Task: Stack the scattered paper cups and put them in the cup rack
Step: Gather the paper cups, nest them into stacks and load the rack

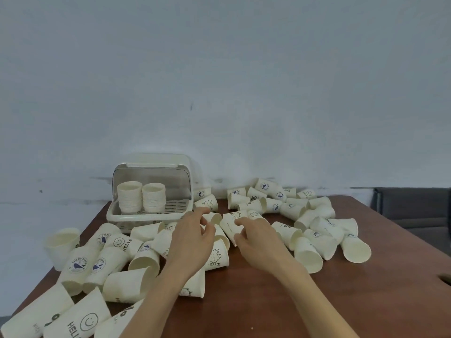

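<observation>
While perhaps gripped: right hand (253, 236), cup (230, 228).

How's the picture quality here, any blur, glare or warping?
Head view: soft, even light with faint shadows and no glare; overall slightly blurry, so the small prints on the cups smear; wide-angle bending shows at the table edges.

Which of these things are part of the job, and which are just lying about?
Part of the job:
- scattered paper cups
- cup rack
- two stacks of cups already in the rack
- cup held in the right hand

Just there:
- table
- wall
- dark seat
</observation>
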`<move>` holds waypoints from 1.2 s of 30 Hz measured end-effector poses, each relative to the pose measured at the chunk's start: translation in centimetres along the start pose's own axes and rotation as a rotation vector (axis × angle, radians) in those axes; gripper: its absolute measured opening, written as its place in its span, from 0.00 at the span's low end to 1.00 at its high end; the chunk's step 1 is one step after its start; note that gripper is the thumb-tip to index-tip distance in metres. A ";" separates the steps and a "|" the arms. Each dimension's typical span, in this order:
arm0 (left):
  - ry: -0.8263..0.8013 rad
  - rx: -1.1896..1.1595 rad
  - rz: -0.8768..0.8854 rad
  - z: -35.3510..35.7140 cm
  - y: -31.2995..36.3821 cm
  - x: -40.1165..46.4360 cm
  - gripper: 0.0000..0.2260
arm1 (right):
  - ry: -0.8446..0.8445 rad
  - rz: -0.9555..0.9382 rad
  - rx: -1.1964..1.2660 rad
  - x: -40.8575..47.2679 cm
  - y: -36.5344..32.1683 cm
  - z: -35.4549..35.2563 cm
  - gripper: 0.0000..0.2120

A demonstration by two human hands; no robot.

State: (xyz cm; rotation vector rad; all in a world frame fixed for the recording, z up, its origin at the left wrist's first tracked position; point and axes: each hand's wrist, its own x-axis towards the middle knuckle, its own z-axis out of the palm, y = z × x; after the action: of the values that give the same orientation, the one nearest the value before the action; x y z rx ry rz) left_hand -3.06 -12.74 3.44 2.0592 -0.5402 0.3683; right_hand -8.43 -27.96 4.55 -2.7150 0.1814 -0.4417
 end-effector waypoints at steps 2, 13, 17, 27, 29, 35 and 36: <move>-0.014 -0.004 -0.001 0.6 -0.4 0.1 0.13 | -0.006 0.011 -0.011 0.0 0.6 0.2 0.20; -0.092 0.002 0.030 5.5 -0.8 -0.2 0.14 | 0.015 0.104 -0.009 -0.4 4.5 1.9 0.19; -0.122 0.010 0.025 7.9 -0.3 -0.7 0.13 | 0.021 0.142 0.030 -1.4 5.5 2.5 0.17; -0.190 -0.005 0.069 12.0 0.8 -1.4 0.14 | 0.083 0.336 0.035 -3.4 9.3 2.8 0.16; -0.196 -0.007 0.085 12.7 1.0 -1.5 0.13 | 0.129 0.428 0.011 -3.7 10.0 2.5 0.13; -0.226 -0.011 0.102 14.5 1.4 -1.6 0.14 | 0.220 0.653 0.007 -3.5 11.5 2.7 0.11; -0.234 -0.001 0.100 14.8 1.4 -1.6 0.14 | 0.236 0.677 0.011 -3.2 11.8 3.0 0.13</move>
State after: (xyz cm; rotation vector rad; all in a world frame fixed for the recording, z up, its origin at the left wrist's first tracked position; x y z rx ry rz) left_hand -4.52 -25.73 -3.83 2.0916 -0.7862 0.1856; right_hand -11.28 -37.18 -3.56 -2.3800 1.1065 -0.5389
